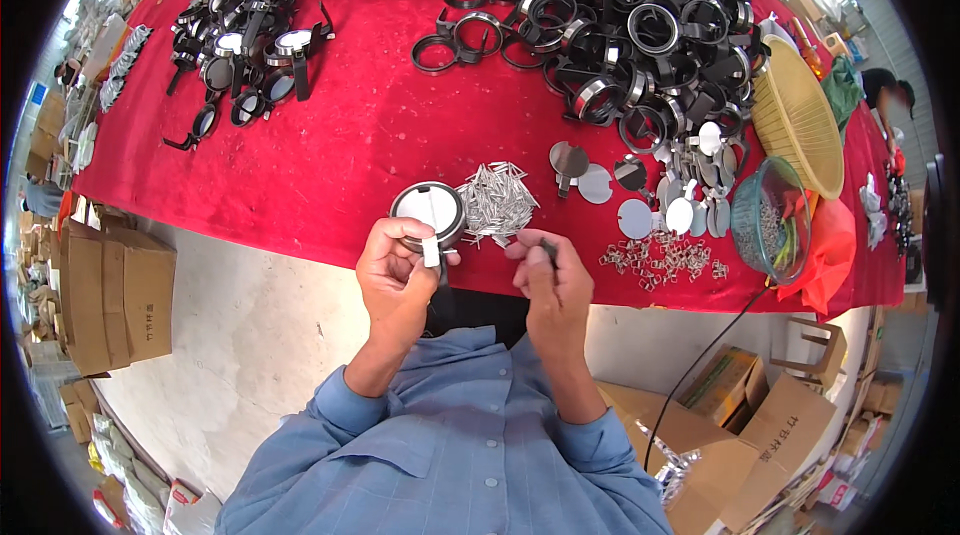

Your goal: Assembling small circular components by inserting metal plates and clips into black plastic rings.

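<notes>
The left hand [395, 270] grips a black ring [456, 228] at the near edge of the table [350, 135], left of the pin pile [500, 197]. A pale disc [412, 203] lies within the ring, its tab [431, 253] pointing toward the person (whether the disc is fastened cannot be determined from this view). The thumb and fingers of the left hand are closed about the ring's near side, beside the tab.

The right hand [553, 280] is positioned just beside the near end of the pin pile, well apart from the ring. Its thumb and fingers are drawn together on a small dark piece [547, 249] (mostly concealed by the fingers; its kind cannot be identified).

Component locations are as follows. Loose metal discs [595, 183] lie to the right of the pin pile, several overlapping. Small metal clips [660, 260] are spread nearer the table edge, below the discs. A clear bowl [765, 185] containing small parts stands to the right of the clips, next to a yellow woven basket [800, 115]. A large heap of black rings with silver bands [600, 15] occupies the far right; a smaller heap of ring units [245, 30] (some fitted with discs) occupies the far left.
</notes>
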### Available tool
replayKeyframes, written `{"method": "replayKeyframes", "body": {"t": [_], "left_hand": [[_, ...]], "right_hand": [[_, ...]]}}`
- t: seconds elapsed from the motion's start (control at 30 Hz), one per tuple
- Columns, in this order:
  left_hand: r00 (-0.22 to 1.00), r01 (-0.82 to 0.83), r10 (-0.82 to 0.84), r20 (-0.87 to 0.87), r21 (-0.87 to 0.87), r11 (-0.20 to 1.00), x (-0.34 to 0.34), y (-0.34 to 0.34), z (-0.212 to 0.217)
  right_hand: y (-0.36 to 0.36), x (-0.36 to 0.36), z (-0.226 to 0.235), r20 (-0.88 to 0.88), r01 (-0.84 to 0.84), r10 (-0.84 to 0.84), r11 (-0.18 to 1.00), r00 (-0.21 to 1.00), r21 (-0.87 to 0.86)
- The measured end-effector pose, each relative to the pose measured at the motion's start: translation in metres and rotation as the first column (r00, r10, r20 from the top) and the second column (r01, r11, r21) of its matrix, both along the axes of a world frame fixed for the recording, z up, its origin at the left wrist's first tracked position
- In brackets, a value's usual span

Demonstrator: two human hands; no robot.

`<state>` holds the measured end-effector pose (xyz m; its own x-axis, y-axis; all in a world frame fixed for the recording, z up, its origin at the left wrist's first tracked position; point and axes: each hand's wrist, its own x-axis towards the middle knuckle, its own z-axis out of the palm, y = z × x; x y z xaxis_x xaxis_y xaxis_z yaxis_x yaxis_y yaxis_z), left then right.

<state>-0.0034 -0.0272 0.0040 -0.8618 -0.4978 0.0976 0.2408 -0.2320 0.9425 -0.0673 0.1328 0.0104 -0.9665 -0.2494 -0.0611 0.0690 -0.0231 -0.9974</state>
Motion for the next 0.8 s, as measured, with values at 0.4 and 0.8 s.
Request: {"method": "replayKeyframes", "body": {"t": [0.4,0.8], "left_hand": [[0.949,-0.313,0.214,-0.230,-0.615,0.724,0.011,0.000,-0.012],[0.937,-0.307,0.020,-0.349,-0.795,0.524,0.014,-0.023,-0.008]], "right_hand": [[-0.039,0.017,0.038,-0.314,-0.139,0.215,0.959,0.925,0.248],[-0.050,0.026,0.038,-0.412,-0.109,0.293,0.903,0.863,0.415]]}}
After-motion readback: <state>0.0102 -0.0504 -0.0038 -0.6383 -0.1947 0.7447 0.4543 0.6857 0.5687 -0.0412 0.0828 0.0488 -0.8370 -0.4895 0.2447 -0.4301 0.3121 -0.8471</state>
